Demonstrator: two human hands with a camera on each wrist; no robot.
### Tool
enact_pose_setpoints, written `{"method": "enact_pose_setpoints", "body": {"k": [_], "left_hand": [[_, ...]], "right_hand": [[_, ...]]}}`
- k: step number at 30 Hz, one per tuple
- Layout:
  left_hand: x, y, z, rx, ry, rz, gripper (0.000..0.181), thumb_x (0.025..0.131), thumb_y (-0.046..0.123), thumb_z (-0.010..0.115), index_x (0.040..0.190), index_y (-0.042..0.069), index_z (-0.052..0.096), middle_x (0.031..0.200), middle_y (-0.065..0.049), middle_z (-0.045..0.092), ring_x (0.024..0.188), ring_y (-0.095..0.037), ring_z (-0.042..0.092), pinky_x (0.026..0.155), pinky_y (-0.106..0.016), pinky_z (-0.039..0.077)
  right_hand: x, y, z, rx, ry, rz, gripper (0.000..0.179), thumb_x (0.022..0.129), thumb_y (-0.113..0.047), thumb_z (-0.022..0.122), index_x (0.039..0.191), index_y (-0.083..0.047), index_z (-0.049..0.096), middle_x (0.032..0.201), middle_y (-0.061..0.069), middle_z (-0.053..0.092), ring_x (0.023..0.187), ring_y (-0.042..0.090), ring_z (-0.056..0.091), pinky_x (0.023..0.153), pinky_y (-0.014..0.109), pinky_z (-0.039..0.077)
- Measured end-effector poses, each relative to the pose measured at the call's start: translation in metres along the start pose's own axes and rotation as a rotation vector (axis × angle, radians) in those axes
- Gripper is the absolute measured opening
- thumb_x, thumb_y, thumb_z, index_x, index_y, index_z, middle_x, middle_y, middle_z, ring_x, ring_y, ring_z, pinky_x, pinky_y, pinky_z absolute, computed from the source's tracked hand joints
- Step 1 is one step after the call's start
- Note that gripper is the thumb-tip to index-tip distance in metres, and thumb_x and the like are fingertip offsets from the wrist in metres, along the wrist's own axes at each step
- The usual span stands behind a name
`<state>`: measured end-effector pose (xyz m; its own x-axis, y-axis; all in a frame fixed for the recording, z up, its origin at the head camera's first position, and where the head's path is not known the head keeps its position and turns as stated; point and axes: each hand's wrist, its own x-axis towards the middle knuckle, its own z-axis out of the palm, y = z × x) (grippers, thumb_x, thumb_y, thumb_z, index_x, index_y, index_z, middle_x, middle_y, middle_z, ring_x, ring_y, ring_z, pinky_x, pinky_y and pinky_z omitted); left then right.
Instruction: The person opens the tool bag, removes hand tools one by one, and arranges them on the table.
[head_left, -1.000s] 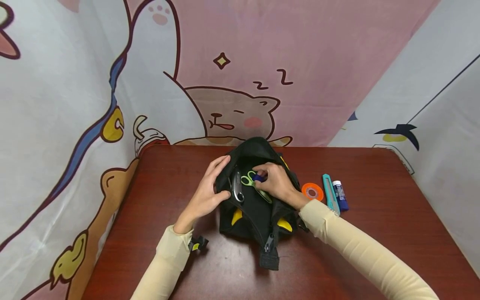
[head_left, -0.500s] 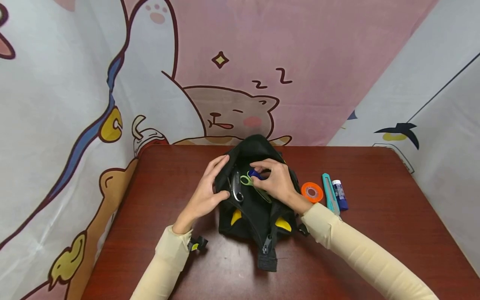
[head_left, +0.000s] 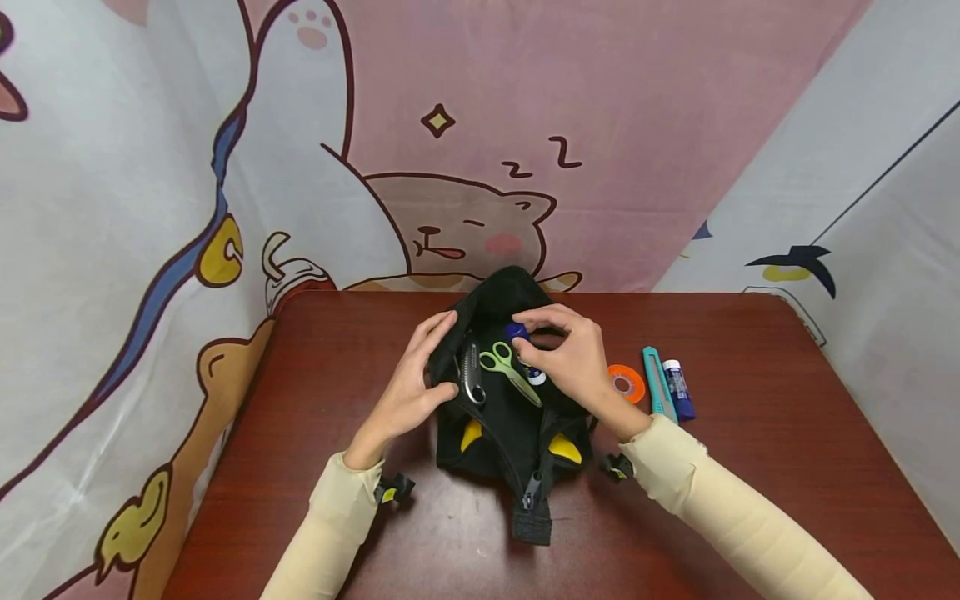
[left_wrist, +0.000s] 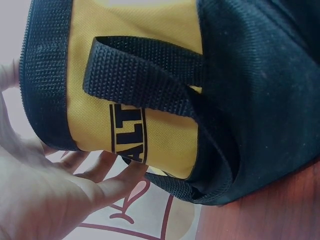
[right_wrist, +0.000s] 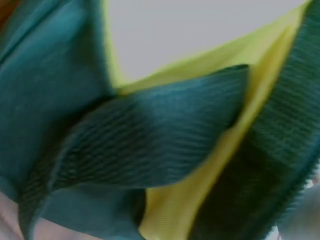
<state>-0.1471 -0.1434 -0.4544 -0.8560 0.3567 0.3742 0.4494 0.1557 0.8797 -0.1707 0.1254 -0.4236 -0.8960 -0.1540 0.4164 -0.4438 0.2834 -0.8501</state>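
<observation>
A black and yellow tool bag (head_left: 487,442) stands unzipped on the table. My left hand (head_left: 412,379) grips its left side, the fingers along the outside and the thumb at the rim; the left wrist view shows that hand beside the bag's yellow end panel (left_wrist: 175,135) and strap. Over the opening, my right hand (head_left: 570,354) pinches a blue glue stick (head_left: 516,332), whose white end shows below the fingers. Green-handled scissors (head_left: 510,371) and a grey tool with a ring end (head_left: 471,367) lie inside. The right wrist view has the bag's strap (right_wrist: 165,135) close up, blurred.
Right of the bag, on the reddish-brown table (head_left: 787,467), lie an orange roll of tape (head_left: 626,383), a teal utility knife (head_left: 658,383) and another glue stick (head_left: 678,390). A printed cloth (head_left: 637,125) hangs behind the table.
My right hand has drawn up and to the right with the glue stick, uncovering its white end and more of the scissors. The left hand stays on the bag.
</observation>
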Motion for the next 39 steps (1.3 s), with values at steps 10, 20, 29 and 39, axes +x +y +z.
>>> {"method": "enact_pose_setpoints", "body": {"k": [10,20,29,39], "left_hand": [[0.000,-0.001,0.001,-0.007,0.002,0.006,0.094,0.081,0.003,0.065,0.170,-0.002,0.037,0.173,-0.020,0.033,0.151,-0.042,0.039,0.117,-0.060,0.035],[0.001,0.000,0.001,-0.004,-0.002,0.007,0.093,0.082,0.003,0.066,0.171,-0.002,0.038,0.172,-0.020,0.033,0.151,-0.042,0.039,0.117,-0.061,0.035],[0.000,0.000,0.001,0.000,0.002,0.008,0.094,0.081,0.003,0.066,0.170,-0.002,0.038,0.172,-0.020,0.034,0.151,-0.042,0.039,0.117,-0.061,0.036],[0.001,-0.001,0.001,0.006,0.006,0.011,0.093,0.081,0.005,0.065,0.170,-0.002,0.039,0.172,-0.020,0.035,0.150,-0.043,0.041,0.116,-0.062,0.037]], "right_hand": [[-0.003,-0.021,-0.023,0.137,0.083,0.005,0.033,0.087,0.013,0.083,0.119,0.007,0.082,0.108,0.009,0.075,0.098,0.009,0.072,0.086,0.022,0.062],[-0.013,-0.028,-0.063,0.056,0.216,0.026,0.030,0.090,0.011,0.082,0.119,0.007,0.082,0.102,-0.006,0.076,0.092,0.010,0.073,0.087,0.020,0.060],[-0.019,-0.019,-0.100,-0.045,0.319,0.093,0.029,0.095,0.001,0.081,0.124,0.003,0.082,0.102,-0.009,0.077,0.094,0.010,0.072,0.086,0.016,0.058],[-0.025,0.003,-0.147,-0.231,0.462,0.230,0.035,0.096,-0.007,0.083,0.130,-0.001,0.082,0.100,-0.022,0.072,0.102,0.002,0.065,0.077,0.013,0.051]]}}
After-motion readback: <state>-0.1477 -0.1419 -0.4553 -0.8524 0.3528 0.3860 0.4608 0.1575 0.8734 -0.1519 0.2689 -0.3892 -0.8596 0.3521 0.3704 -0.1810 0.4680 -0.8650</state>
